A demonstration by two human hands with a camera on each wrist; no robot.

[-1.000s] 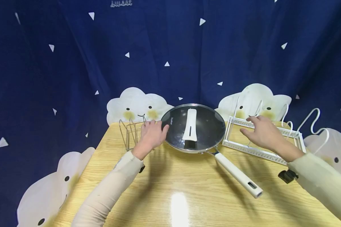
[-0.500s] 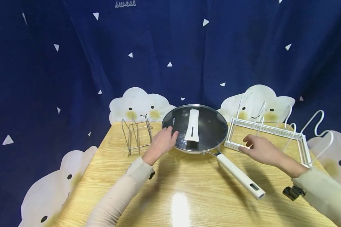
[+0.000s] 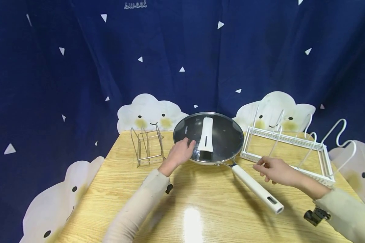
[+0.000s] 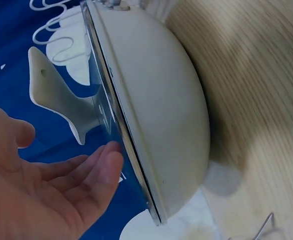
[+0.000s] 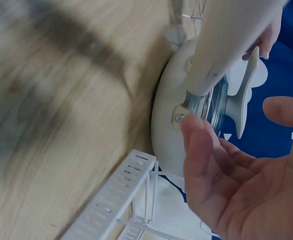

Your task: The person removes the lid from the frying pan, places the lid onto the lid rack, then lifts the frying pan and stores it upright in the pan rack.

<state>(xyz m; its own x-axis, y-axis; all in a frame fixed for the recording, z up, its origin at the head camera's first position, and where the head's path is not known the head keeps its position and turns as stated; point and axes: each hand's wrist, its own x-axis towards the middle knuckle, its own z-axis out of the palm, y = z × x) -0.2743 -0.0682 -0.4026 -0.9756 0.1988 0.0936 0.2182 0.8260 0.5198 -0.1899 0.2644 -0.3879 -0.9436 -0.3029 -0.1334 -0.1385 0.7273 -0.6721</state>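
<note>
A white frying pan [image 4: 161, 115] sits mid-table under a dark glass lid [image 3: 225, 135], which has a white upright lid knob [image 3: 205, 133]. The pan's long white handle [image 3: 257, 189] points to the front right. My left hand [image 3: 180, 152] is over the lid's left front edge, fingers loosely bent, palm toward the knob; it holds nothing. To the right of the pan, beside its handle, hovers my right hand [image 3: 276, 171], its fingers relaxed and curved with nothing between them. In the right wrist view, the right fingertips [image 5: 196, 131] overlap the handle's base.
A small metal wire rack [image 3: 149, 148] stands left of the pan. On the right is a white adjustable rack [image 3: 292, 165] with tall curved dividers. The wooden table [image 3: 158, 209] ends at a blue curtain [image 3: 182, 44] with cloud figures.
My left hand has moved right, from beside the wire rack to over the lid's edge. The right hand has come back from above the white rack toward the pan handle.
</note>
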